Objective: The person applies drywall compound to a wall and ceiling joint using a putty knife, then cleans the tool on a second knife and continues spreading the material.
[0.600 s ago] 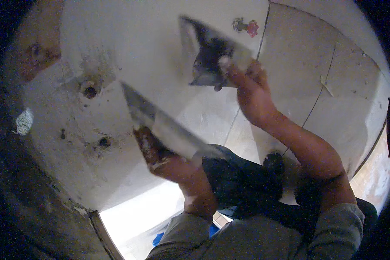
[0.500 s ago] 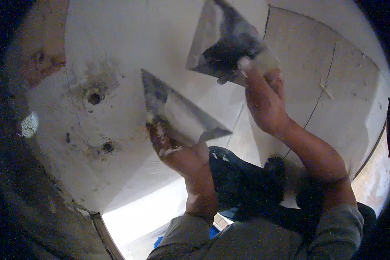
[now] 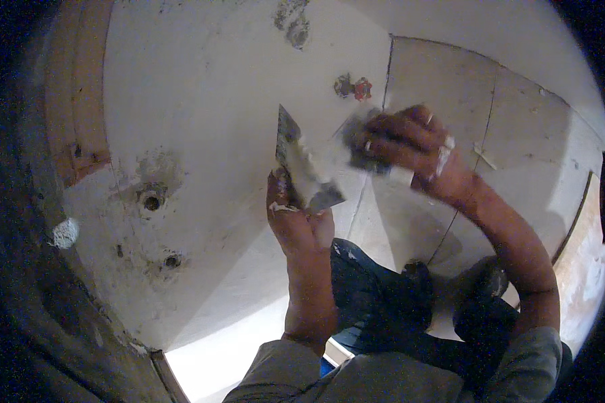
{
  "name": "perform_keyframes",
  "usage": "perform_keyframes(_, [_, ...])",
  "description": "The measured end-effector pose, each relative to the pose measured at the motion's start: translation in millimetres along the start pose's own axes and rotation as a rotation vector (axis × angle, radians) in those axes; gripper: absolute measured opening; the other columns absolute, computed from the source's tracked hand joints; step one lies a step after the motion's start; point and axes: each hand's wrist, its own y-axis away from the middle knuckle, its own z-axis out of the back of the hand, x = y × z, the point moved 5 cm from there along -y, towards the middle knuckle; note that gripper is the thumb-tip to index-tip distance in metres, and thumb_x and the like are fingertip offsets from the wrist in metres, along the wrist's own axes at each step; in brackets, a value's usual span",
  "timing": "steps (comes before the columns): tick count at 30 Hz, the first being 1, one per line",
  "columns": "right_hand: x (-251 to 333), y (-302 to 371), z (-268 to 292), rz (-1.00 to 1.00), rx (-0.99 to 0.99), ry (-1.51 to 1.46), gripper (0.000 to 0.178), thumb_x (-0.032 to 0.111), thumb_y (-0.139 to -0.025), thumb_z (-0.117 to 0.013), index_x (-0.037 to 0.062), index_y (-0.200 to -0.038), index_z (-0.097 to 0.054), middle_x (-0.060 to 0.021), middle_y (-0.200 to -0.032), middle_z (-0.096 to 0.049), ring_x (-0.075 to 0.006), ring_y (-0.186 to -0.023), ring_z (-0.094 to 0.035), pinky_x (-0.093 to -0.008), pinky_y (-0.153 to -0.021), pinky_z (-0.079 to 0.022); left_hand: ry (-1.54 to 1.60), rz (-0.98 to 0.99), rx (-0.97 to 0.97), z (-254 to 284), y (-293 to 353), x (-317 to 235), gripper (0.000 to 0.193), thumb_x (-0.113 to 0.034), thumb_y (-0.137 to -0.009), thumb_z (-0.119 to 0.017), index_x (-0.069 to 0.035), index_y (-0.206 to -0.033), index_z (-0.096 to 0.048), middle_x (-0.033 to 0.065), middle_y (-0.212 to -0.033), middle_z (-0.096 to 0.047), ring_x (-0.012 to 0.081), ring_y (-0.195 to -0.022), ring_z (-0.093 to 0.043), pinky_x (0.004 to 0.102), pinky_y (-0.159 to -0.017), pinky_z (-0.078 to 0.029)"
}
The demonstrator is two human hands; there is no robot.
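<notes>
My left hand (image 3: 296, 232) is closed around the lower end of a wide putty knife (image 3: 288, 138), held with its triangular blade tilted upward. Whitish paste (image 3: 304, 168) lies across that blade, and smears of it mark the hand. To the right, my right hand (image 3: 429, 144) grips a second putty knife (image 3: 368, 142). Motion blurs this blade, which shows dark and grey beside the fingers; its handle is hidden in the hand. The two blades are apart, in front of a pale wall (image 3: 215, 107).
A red valve handle (image 3: 363, 88) sticks out of the wall above the right knife. Dark pipe holes (image 3: 152, 203) with rough edges lie at the left, near a wooden frame (image 3: 81, 80). Seamed boards (image 3: 444, 87) form the right side. My bent legs (image 3: 376, 289) are below.
My right hand has come down and turned over, knuckles now showing, its blade lower than before. The left knife has shifted right and tilted steeper. The view has shifted, revealing the red valve.
</notes>
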Motion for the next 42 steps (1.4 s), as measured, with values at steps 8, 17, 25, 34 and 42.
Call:
perform_keyframes(8, [-43,-19,67,-0.021,0.162,0.067,0.048,0.000,-0.062,-0.053,0.0086,-0.107,-0.064,-0.0145,-0.111,-0.061,-0.0346,-0.100,-0.055,-0.0410,-0.087,-0.045,-1.578,-1.045,0.027,-30,-6,-26,0.034,-0.007,-0.080,-0.061,0.003,-0.112,-0.056,0.0189,-0.119,-0.057,0.0281,-0.103,-0.058,0.0326,-0.091,-0.047])
perform_keyframes(17, [-13,-45,66,0.180,0.276,0.224,0.040,0.007,-0.066,-0.055,0.0170,-0.102,-0.069,-0.0051,-0.110,-0.062,-0.0290,-0.104,-0.055,-0.0381,-0.091,-0.047,-1.347,-1.089,0.279,-36,-12,-28,0.042,-0.010,-0.070,-0.071,-0.001,-0.107,-0.054,0.0187,-0.109,-0.059,0.0339,-0.099,-0.058,0.0373,-0.089,-0.046])
perform_keyframes(25, [2,-29,62,0.196,0.432,0.229,0.033,0.013,-0.073,-0.052,0.0207,-0.101,-0.068,-0.0031,-0.109,-0.063,-0.0252,-0.109,-0.054,-0.0370,-0.096,-0.043,-1.512,-0.840,0.340,-32,-19,-12,0.053,-0.011,-0.068,-0.074,-0.003,-0.117,-0.056,0.0129,-0.123,-0.053,0.0291,-0.121,-0.046,0.0358,-0.102,-0.039])
perform_keyframes(34, [10,-31,67,0.166,0.466,0.226,0.025,0.021,-0.079,-0.052,0.0213,-0.100,-0.066,0.0003,-0.110,-0.062,-0.0208,-0.109,-0.054,-0.0355,-0.100,-0.040,-1.261,-0.627,0.342,-26,-30,3,0.043,0.011,-0.076,-0.054,-0.008,-0.114,-0.061,0.0127,-0.129,-0.048,0.0269,-0.121,-0.046,0.0340,-0.100,-0.041])
perform_keyframes(42, [17,-3,41,0.148,0.520,0.319,0.026,0.022,-0.068,-0.060,0.0235,-0.093,-0.066,0.0056,-0.105,-0.060,-0.0183,-0.105,-0.053,-0.0358,-0.094,-0.045,-1.107,-0.402,0.318,-29,-24,12,0.043,0.015,-0.076,-0.048,-0.008,-0.109,-0.063,0.0098,-0.122,-0.054,0.0257,-0.111,-0.052,0.0331,-0.092,-0.044])
